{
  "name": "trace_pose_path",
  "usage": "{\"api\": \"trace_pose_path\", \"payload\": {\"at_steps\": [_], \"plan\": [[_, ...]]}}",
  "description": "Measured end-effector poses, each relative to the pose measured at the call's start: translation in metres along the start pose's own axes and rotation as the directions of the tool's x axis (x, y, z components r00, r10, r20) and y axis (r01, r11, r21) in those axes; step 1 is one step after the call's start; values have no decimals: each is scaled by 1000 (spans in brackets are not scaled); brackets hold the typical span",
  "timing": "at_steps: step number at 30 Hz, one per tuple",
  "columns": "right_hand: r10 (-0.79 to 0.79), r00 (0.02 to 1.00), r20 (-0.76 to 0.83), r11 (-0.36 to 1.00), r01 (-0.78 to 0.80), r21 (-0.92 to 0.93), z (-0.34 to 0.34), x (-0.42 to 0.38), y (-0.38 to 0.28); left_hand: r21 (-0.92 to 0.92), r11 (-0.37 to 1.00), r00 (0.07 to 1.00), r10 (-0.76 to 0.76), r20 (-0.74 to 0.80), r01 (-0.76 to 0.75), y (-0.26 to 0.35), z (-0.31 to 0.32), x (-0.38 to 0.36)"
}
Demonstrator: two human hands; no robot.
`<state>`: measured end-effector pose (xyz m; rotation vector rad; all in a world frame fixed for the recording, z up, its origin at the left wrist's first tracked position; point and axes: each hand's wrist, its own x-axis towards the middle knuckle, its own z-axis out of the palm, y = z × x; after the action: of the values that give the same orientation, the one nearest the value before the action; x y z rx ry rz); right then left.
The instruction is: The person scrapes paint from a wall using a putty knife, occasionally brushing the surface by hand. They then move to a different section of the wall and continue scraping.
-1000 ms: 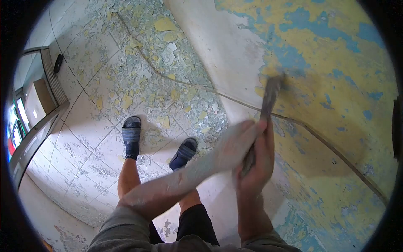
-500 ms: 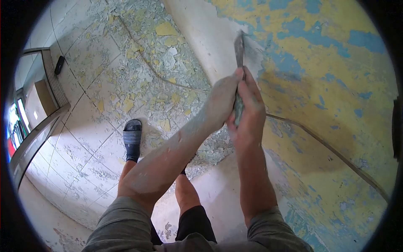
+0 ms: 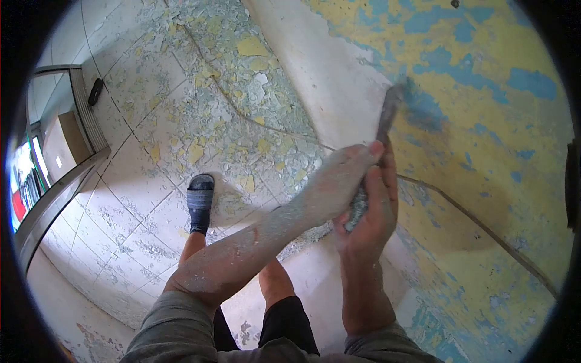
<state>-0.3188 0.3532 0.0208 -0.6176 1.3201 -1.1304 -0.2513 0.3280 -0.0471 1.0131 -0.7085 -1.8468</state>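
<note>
A flat metal scraper (image 3: pixel 388 112) points up and slightly right, its tip at the border between bare white plaster and the yellow and blue painted wall (image 3: pixel 448 145). My left hand (image 3: pixel 346 178) is closed on the scraper, its thumb near the base of the blade. My right hand (image 3: pixel 374 212) wraps the speckled handle from below and the right, touching my left hand. The blade tip is slightly blurred. Pale dust covers my left forearm.
Paint flakes (image 3: pixel 254 97) litter the tiled floor (image 3: pixel 121 212) at the upper left. A thin cable (image 3: pixel 224 97) crosses the flakes and continues along the wall. A black object (image 3: pixel 95 91) lies near a metal-framed mirror or glass (image 3: pixel 66 172) at the left. My sandalled foot (image 3: pixel 200 196) stands on the tiles.
Both hands and the scraper have moved right and down in the view, the blade tip now nearer the blue patches. The surroundings have shifted slightly right. Both hands still grip the scraper.
</note>
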Motion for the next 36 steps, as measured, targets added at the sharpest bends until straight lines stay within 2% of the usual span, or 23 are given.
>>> {"api": "trace_pose_path", "payload": {"at_steps": [1, 2, 3, 4, 5, 7, 9, 10, 11, 14, 16, 17, 19, 21, 23, 24, 25, 27, 30, 31, 33, 34, 36], "plan": [[2, 1000, 6, 1000, -2, -1, -2, 10, 2, -28, 999, 996, -38, 82, 41, 2, 6, 2], [71, 994, -83, 994, -77, -77, 3, 25, 3, 211, 935, 949, 306, -79, -284, -37, 6, 16], [121, 978, -168, 979, -146, -143, 8, 45, 3, 209, 935, 949, 307, -77, -286, -27, -4, 27], [204, 975, -89, 962, -216, -166, 0, 70, 14, -41, 997, 991, -67, -117, 63, -6, -18, 37], [194, 978, -78, 965, -205, -166, 4, 70, 12, -284, 875, 902, -426, -65, 393, 7, -29, 43], [123, 992, -1, 966, -120, -231, 11, 55, 13, -302, 909, 943, -324, -80, 287, -6, -25, 29], [112, 992, -64, 964, -124, -234, 8, 39, 16, 296, 916, 924, 334, -189, -271, -26, -8, 5], [33, 998, -54, 981, -43, -189, 8, 39, 17, -240, 968, 985, -112, -133, 78, 21, 5, -10], [-41, 998, -47, 989, 34, -144, 7, 40, 18, -237, 968, 984, -113, -138, 78, 9, -6, 15], [232, 973, -10, 965, -231, -127, 16, 111, 22, -42, 997, 974, -80, -212, 72, -13, -36, 77], [281, 960, 17, 950, -276, -148, 24, 103, 21, -459, 816, 883, -452, -128, 351, 10, -46, 65], [220, 976, 9, 965, -216, -152, 29, 73, 13, -458, 812, 877, -463, -131, 361, 5, -38, 46], [156, 988, 8, 976, -153, -152, 36, 34, 4, -9, 987, 972, 159, -172, -162, -7, -18, 8], [-50, 982, -182, 997, 38, -66, 40, 17, -1, 95, 950, 938, 309, -159, -297, -14, -14, 24], [2, 979, -203, 997, -18, -79, 41, 62, 1, 184, 892, 890, 439, -126, -414, -14, -21, 40], [130, 987, -92, 976, -144, -164, 32, 95, 11, -105, 994, 984, 10, -177, -29, -3, -37, 61], [267, 964, 6, 930, -256, -262, 28, 110, 15, -382, 854, 903, -418, -97, 355, 4, -50, 73], [242, 970, 17, 933, -227, -281, 40, 96, 5, -389, 833, 885, -457, -84, 393, 7, -56, 69], [128, 992, -13, 971, -128, -200, 43, 67, 13, -211, 966, 962, 91, -257, -147, -6, -29, 42], [19, 999, -50, 994, -24, -108, 43, 65, 18, -206, 967, 961, 95, -259, -151, -19, -40, 56], [-76, 997, 12, 989, 77, -124, 43, 121, 41, 172, 922, 899, 379, -219, -347, -38, -70, 101], [100, 993, 64, 979, -86, -185, 45, 155, 52, -360, 908, 922, -309, -232, 213, 0, -82, 110], [273, 956, 109, 938, -240, -249, 58, 162, 54, -416, 891, 965, -243, -97, 182, -19, -118, 113]]}}
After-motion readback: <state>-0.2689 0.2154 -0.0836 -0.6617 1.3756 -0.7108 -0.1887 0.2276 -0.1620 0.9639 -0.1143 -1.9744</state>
